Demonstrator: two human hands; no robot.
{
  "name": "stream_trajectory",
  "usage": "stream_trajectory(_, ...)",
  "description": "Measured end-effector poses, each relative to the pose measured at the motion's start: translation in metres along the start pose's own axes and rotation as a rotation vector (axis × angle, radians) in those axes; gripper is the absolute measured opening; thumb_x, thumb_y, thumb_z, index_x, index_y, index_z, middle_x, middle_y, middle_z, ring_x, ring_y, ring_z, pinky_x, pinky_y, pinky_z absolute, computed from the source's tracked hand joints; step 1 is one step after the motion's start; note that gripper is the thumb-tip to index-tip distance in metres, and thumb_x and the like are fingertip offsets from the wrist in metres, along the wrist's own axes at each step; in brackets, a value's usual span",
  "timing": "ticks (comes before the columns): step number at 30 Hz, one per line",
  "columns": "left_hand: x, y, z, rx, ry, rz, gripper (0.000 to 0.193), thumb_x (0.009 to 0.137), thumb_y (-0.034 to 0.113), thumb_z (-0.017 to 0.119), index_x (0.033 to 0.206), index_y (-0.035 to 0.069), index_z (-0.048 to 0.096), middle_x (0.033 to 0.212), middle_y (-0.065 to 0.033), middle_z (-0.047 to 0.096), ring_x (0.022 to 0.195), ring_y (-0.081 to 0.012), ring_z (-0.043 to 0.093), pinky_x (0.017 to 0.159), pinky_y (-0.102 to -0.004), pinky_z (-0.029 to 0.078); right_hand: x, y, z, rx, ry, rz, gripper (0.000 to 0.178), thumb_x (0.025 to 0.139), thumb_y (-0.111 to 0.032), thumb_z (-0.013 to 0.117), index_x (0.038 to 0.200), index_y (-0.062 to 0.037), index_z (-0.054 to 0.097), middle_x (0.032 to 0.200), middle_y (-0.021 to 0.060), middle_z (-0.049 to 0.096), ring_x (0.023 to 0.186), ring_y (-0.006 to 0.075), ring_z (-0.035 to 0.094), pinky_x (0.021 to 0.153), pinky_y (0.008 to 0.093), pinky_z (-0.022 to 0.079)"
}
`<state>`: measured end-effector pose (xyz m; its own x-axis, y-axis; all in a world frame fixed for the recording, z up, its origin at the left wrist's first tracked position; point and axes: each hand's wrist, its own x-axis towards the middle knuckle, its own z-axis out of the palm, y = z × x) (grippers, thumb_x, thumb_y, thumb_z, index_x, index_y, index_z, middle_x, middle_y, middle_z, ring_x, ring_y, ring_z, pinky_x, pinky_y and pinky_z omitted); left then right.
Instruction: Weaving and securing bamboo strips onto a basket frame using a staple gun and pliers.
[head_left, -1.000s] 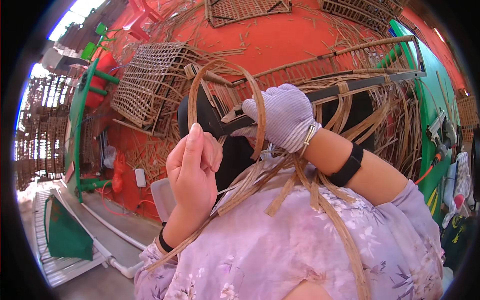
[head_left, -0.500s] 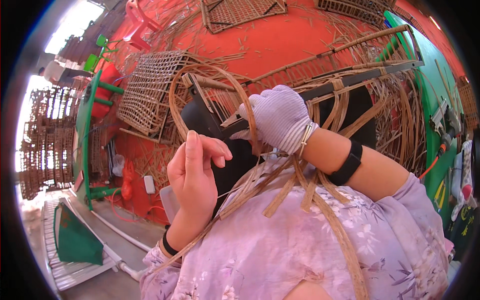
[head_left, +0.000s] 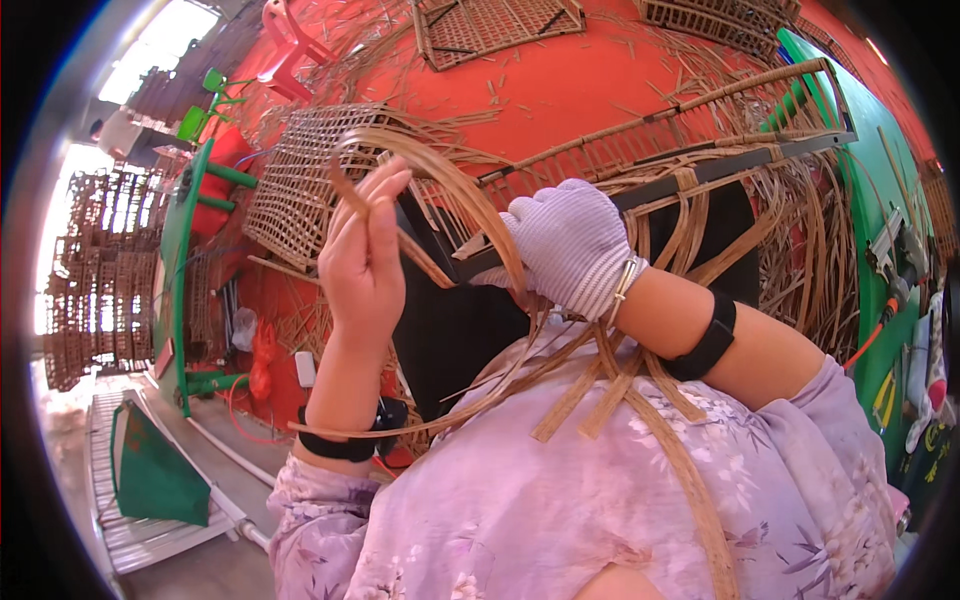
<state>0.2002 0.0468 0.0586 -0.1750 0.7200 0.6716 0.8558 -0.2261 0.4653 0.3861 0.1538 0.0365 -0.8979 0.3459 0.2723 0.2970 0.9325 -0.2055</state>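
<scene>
Guiding the turn smoothly matters most here, I'd judge, since the brown strip (head_left: 468, 190) stands in a tall, open loop above the left end of the frame (head_left: 730, 168), by its near dark rail. The right hand (head_left: 575, 245), gloved, is curled closed over the rail near that end, with the strip running down past its finger side; this hold seems to be the anchor, so it should be firm enough that the rail cannot roll. The left hand (head_left: 365, 260), bare, is raised with fingers nearly straight and thumb close by; the strip crosses there, but I cannot tell whether it is pinched or only guided. A light, even pull with the flat face toward the rail would probably suit it, as a twist or sharp fold could crack it. The loose strips (head_left: 572, 400) across the floral shirt (head_left: 520, 500) are best kept clear of the loop.
</scene>
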Motion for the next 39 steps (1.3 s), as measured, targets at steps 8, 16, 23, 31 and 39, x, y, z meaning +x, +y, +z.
stream_trajectory(8, 0.002, -0.015, 0.014, 0.022, -0.017, -0.029, 0.028, 0.101, 0.016, 0.050, 0.111, -0.001, 0.071, 0.141, -0.0240, 0.051, 0.131, -0.0387, 0.048, 0.109, -0.0446, 0.035, 0.004, -0.008, 0.002, -0.050, -0.060, 0.033, 0.028, 0.070, -0.037, 0.076, 0.085, -0.0155, 0.065, 0.075, 0.0024, 0.065, 0.076, 0.0218, 0.068, 0.068, 0.0377, 0.050)
stream_trajectory(16, -0.002, 0.034, -0.010, 0.350, -0.060, 0.249, 0.043, 0.103, 0.022, 0.037, 0.105, -0.003, 0.072, 0.136, -0.0217, 0.056, 0.137, -0.0392, 0.042, 0.117, -0.0476, 0.020, 0.005, 0.001, -0.001, 0.093, -0.122, 0.049, 0.035, 0.071, -0.046, 0.076, 0.087, -0.0159, 0.066, 0.078, 0.0023, 0.065, 0.081, 0.0215, 0.068, 0.070, 0.0374, 0.049)
stream_trajectory(23, -0.015, 0.031, -0.024, 0.153, -0.212, 0.281, 0.036, 0.103, 0.023, 0.043, 0.110, 0.002, 0.070, 0.121, -0.0168, 0.067, 0.121, -0.0336, 0.060, 0.116, -0.0476, 0.025, 0.004, -0.001, 0.001, 0.003, 0.007, 0.015, 0.049, 0.081, -0.060, 0.063, 0.087, -0.0115, 0.066, 0.079, 0.0070, 0.067, 0.079, 0.0261, 0.068, 0.073, 0.0401, 0.051)
stream_trajectory(31, 0.001, -0.004, -0.015, 0.189, -0.043, 0.212, 0.030, 0.102, 0.012, 0.042, 0.108, -0.004, 0.067, 0.118, -0.0176, 0.068, 0.122, -0.0346, 0.059, 0.112, -0.0468, 0.032, 0.002, -0.001, 0.003, 0.001, 0.005, 0.009, 0.043, 0.080, -0.055, 0.065, 0.087, -0.0129, 0.066, 0.079, 0.0063, 0.067, 0.080, 0.0242, 0.069, 0.072, 0.0395, 0.051)
stream_trajectory(39, 0.010, -0.037, 0.001, 0.195, -0.113, 0.123, 0.034, 0.104, 0.014, 0.043, 0.124, -0.011, 0.056, 0.132, -0.0192, 0.060, 0.112, -0.0259, 0.065, 0.097, -0.0351, 0.048, 0.005, -0.003, -0.003, -0.034, -0.026, 0.024, 0.024, 0.082, -0.039, 0.067, 0.085, -0.0151, 0.066, 0.077, 0.0043, 0.067, 0.077, 0.0228, 0.069, 0.070, 0.0384, 0.050)
